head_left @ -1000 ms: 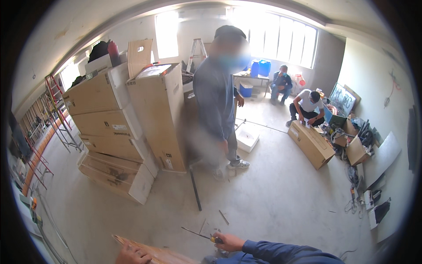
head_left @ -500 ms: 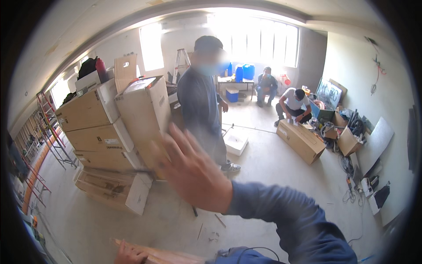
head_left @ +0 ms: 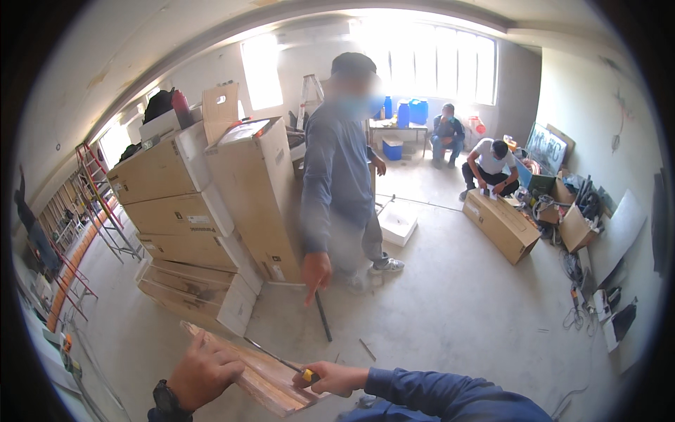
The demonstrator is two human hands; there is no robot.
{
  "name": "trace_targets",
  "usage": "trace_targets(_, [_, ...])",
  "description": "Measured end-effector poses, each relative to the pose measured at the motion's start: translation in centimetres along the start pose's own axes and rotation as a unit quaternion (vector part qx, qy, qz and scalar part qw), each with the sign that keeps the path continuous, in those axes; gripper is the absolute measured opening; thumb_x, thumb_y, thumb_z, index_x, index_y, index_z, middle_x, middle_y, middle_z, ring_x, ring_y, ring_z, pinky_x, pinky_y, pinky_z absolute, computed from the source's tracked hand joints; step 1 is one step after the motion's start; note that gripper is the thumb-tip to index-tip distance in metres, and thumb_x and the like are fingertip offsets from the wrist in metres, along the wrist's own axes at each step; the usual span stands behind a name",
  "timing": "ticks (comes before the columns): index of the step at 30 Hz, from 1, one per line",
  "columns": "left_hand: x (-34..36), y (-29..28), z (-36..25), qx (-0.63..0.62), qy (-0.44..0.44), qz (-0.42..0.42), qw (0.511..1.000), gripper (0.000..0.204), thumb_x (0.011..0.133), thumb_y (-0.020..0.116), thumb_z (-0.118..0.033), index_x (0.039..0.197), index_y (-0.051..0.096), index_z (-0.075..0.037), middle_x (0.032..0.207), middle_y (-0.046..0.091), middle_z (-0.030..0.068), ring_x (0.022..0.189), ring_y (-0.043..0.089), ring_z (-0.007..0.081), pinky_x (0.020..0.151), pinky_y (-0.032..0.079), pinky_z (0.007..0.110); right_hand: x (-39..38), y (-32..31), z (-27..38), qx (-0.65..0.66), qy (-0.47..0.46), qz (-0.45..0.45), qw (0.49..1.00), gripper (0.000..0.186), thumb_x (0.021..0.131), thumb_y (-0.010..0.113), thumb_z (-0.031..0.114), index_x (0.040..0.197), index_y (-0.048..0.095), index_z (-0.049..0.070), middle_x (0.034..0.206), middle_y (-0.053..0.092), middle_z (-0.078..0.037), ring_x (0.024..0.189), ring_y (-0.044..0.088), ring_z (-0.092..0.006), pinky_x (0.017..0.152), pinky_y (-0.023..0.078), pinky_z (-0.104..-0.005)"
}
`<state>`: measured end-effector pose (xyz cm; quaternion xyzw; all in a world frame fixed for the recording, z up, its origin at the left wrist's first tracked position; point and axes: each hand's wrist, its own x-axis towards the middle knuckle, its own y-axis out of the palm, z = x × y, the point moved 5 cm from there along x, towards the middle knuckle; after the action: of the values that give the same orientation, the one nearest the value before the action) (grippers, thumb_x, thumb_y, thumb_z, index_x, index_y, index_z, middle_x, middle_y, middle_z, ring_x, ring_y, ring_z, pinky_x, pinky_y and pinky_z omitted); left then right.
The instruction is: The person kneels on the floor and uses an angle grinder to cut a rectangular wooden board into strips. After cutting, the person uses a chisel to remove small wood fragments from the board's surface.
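A long brown board point(head_left: 274, 383), wood-like and glossy in places, slants across the bottom of the view. My left hand point(head_left: 206, 373), with a dark watch at the wrist, grips its left edge with the fingers over the top. In my right hand point(head_left: 339, 378) is a screwdriver point(head_left: 309, 375) with a yellow and black handle. Its long thin shaft points up and left over the board; whether the tip touches anything is unclear. Just beyond, a co-worker's hand point(head_left: 317, 273) reaches down, fingers pointing toward the board, near a dark rod point(head_left: 323, 318).
The co-worker point(head_left: 337, 162) stands close ahead, beside stacked cardboard boxes point(head_left: 169, 211). Farther off, a crouching person point(head_left: 491, 167) handles a long carton point(head_left: 500, 226), and another person point(head_left: 448, 135) sits by a table. Tools and cables point(head_left: 576, 302) lie along the right wall. Ladders point(head_left: 105, 200) stand left.
My right hand has dropped from its raised, open pose and now holds the screwdriver over the board. More of my left hand shows. The co-worker's arm has stretched down toward the board.
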<state>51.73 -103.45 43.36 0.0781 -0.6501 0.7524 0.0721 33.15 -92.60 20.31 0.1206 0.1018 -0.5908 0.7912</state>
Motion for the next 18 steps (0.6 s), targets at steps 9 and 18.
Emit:
trace_targets(9, [1.8,0.1,0.3,-0.012,-0.009,0.025,1.000,0.012,0.087,0.074,-0.020,0.098,0.069,-0.018,0.102,0.072,-0.0023,0.109,0.068,0.0229,0.107,0.045,0.066,-1.5,-1.7,1.6,-0.018,-0.031,0.003,0.999,0.053,0.094,0.062,0.009,0.146,0.055,0.002,0.144,0.064,-0.013,0.128,0.061,-0.0213,0.105,0.050,-0.0340])
trace_targets(18, [2.5,0.8,0.6,-0.027,0.034,0.031,0.999,0.011,0.090,0.074,-0.022,0.099,0.070,-0.018,0.106,0.073,-0.0014,0.116,0.069,0.0247,0.108,0.043,0.065,-1.9,-0.8,0.2,-0.010,-0.066,0.011,0.998,0.049,0.097,0.065,0.012,0.144,0.056,0.003,0.143,0.063,-0.011,0.124,0.064,-0.0214,0.104,0.051,-0.0345])
